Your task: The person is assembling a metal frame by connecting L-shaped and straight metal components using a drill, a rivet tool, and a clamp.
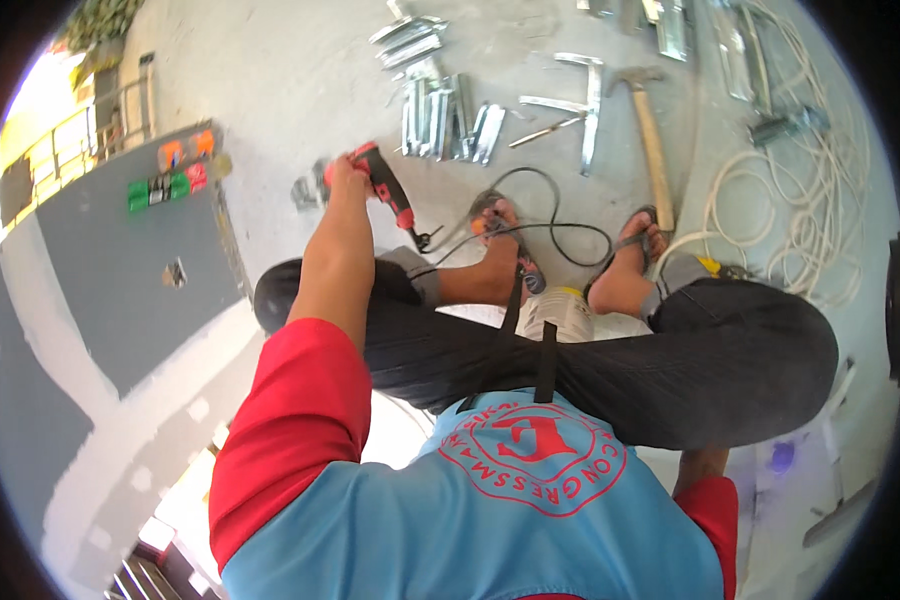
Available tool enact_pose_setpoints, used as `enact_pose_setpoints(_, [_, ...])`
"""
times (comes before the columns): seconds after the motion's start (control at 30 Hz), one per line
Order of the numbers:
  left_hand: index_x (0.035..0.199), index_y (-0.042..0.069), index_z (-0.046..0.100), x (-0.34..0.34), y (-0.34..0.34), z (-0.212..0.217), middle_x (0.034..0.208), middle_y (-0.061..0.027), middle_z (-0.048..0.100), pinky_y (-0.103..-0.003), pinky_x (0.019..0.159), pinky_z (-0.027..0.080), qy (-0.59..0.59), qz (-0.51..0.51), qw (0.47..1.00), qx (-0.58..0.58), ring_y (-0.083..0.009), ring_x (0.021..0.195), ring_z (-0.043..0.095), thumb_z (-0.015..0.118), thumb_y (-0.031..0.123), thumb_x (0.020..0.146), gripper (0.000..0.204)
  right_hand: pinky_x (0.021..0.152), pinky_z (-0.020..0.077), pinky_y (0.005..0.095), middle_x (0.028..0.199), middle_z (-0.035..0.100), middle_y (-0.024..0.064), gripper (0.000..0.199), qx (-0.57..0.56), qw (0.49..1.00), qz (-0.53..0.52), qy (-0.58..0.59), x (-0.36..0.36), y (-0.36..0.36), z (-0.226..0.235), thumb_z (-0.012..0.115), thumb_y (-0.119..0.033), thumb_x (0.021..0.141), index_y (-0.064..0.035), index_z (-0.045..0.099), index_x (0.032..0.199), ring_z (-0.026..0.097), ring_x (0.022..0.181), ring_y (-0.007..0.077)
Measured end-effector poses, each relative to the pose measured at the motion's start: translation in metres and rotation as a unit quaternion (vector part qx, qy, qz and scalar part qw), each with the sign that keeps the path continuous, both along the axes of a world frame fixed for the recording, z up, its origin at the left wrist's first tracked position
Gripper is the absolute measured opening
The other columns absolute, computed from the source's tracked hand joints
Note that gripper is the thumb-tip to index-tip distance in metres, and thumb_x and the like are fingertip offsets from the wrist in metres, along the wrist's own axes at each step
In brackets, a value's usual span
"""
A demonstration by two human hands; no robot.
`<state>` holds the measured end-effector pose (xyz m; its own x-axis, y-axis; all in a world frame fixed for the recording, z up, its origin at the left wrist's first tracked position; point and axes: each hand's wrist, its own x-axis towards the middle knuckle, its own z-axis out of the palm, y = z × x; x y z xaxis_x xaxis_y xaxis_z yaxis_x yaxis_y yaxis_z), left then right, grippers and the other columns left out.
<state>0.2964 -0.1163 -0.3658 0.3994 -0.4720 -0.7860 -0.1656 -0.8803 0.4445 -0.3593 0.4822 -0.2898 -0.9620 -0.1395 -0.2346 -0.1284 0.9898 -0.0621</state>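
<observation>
My left hand (348, 180) is closed around a red and black corded power tool (388, 185), low over the floor on the left. The hand covers the tool's front, so its exact kind cannot be told. A black cord (540, 170) runs from its rear end and loops round my sandalled left foot (500, 215). Beside the hand lies a blurred grey piece (308, 190). My right forearm (702, 465) passes below my right thigh, and the hand itself is out of sight.
Cut shiny metal strips (440, 120) lie in piles ahead. A wooden-handled hammer (650, 150) rests by my right foot, near longer metal strips (592, 110) and a thin rod (545, 130). Coiled white cable (820, 200) spreads at right. A white tub (560, 318) stands between my legs.
</observation>
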Motion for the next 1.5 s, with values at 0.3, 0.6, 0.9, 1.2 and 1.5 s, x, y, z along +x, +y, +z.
enact_pose_setpoints(0.3, [0.126,0.008,0.06,-0.042,-0.118,0.127,0.121,-0.0143,0.069,-0.06,0.103,0.045,0.009,-0.061,0.992,0.114,-0.0311,0.114,0.065,0.08,0.057,0.079,0.071,0.096,0.0511,0.0476,0.129,0.062,0.0237,0.073,-0.177,0.957,0.108,-0.201,0.102,-0.115,-0.028,0.073,-0.049,0.084,0.0057,0.057,0.13,0.062,0.119,0.0371])
enact_pose_setpoints(0.6, [0.142,-0.016,0.033,-0.072,-0.058,0.044,0.132,-0.0243,0.058,-0.046,0.09,0.056,-0.033,-0.06,0.993,-0.097,-0.0298,0.114,0.064,0.091,0.051,0.067,0.116,0.095,0.0513,0.0473,0.127,0.063,0.0242,0.07,-0.165,0.902,0.196,-0.347,0.164,-0.202,-0.034,0.073,-0.047,0.084,0.0051,0.058,0.128,0.063,0.118,0.0372])
enact_pose_setpoints(0.9, [0.125,-0.007,0.04,-0.089,0.107,-0.046,0.122,-0.0305,0.058,-0.052,0.095,0.05,-0.18,-0.062,0.968,-0.164,-0.0448,0.113,0.061,0.087,0.052,0.069,0.094,0.095,0.0514,0.0469,0.125,0.064,0.0247,0.067,-0.095,0.901,0.231,-0.355,0.158,-0.222,-0.027,0.073,-0.045,0.084,0.0044,0.06,0.127,0.064,0.116,0.0372])
enact_pose_setpoints(1.2, [0.134,-0.002,0.033,-0.132,0.131,-0.069,0.132,-0.026,0.05,-0.062,0.098,0.045,-0.172,0.023,0.979,-0.103,-0.0448,0.123,0.054,0.084,0.046,0.074,0.093,0.094,0.0515,0.0465,0.123,0.064,0.0251,0.064,-0.06,0.899,0.246,-0.358,0.145,-0.211,-0.023,0.073,-0.043,0.084,0.0037,0.061,0.125,0.065,0.115,0.0373])
enact_pose_setpoints(1.5, [0.148,-0.01,0.031,-0.146,0.078,-0.01,0.144,-0.0314,0.043,-0.056,0.109,0.039,-0.381,-0.134,0.875,-0.265,-0.047,0.131,0.048,0.077,0.065,0.074,0.115,0.094,0.0517,0.0461,0.121,0.065,0.0256,0.061,-0.06,0.896,0.24,-0.37,0.151,-0.209,-0.028,0.073,-0.041,0.084,0.003,0.062,0.124,0.065,0.113,0.0374])
